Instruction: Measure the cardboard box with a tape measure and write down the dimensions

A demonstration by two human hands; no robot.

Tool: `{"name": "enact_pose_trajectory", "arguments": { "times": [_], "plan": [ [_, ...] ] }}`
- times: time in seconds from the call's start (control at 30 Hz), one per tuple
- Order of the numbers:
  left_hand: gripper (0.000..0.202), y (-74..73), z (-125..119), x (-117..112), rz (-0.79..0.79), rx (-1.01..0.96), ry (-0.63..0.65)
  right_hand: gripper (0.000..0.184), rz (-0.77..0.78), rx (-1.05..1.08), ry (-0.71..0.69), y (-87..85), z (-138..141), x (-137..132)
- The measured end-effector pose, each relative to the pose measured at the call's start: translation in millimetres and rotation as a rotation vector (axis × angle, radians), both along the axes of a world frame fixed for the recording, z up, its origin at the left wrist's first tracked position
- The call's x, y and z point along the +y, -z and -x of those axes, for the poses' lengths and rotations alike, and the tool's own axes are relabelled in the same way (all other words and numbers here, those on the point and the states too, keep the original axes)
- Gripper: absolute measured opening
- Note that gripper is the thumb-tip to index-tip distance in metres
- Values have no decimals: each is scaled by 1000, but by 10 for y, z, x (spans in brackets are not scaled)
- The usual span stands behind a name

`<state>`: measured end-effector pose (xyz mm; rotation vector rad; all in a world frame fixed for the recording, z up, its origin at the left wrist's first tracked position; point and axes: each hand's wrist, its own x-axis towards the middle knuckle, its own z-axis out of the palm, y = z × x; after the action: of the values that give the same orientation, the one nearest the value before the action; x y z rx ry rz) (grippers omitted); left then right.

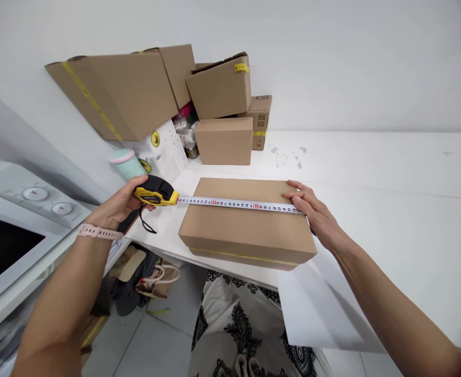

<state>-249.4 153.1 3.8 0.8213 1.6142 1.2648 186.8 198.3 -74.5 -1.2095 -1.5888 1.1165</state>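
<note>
A closed brown cardboard box point(246, 228) lies near the front edge of the white table, a yellow tape strip along its lower front side. Left of it, my left hand point(126, 201) grips the yellow and black case of a tape measure point(155, 191), whose black wrist cord dangles below. The white blade point(234, 203) stretches across the box's top, numbers facing up. At the box's right edge, my right hand point(313, 209) pinches the blade's end, its fingers touching the cardboard.
Several cardboard boxes point(224, 141) stand stacked against the back wall. A mint cup with a pink rim point(128, 163) stands beside a white avocado-printed box point(167, 149). A microwave point(30, 209) is at far left. Bags point(162, 280) sit on the floor below.
</note>
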Motion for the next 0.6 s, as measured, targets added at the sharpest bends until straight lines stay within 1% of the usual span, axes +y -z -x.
{"name": "enact_pose_trajectory", "arguments": {
  "times": [0.13,0.17,0.23,0.3,0.37,0.43,0.47,0.5,0.53,0.6],
  "plan": [
    [26,-34,-63,-83,-37,16,-26,39,-23,8,-14,39,-34,37],
    [27,-55,-90,-136,-55,24,-30,40,-44,0,11,44,-53,40],
    [28,-114,-162,-283,-91,65,-44,42,-92,-34,107,25,-105,18],
    [29,-191,-256,-481,-111,136,-68,42,-98,-64,176,-55,-162,-52],
    [30,-269,-359,-712,-115,203,-102,43,-71,-56,148,-196,-210,-153],
    [28,-306,-456,-954,-111,225,-112,41,-85,-20,120,-382,-239,-241],
    [27,-292,-498,-1071,-107,226,-92,38,-123,0,146,-482,-246,-262],
    [27,-248,-538,-1182,-90,220,-34,34,-176,24,202,-580,-249,-262],
    [34,-170,-580,-1286,-55,214,61,28,-236,52,269,-673,-246,-237],
    [60,81,-686,-1478,56,195,309,18,-335,121,378,-819,-223,-107]
  ]
}}
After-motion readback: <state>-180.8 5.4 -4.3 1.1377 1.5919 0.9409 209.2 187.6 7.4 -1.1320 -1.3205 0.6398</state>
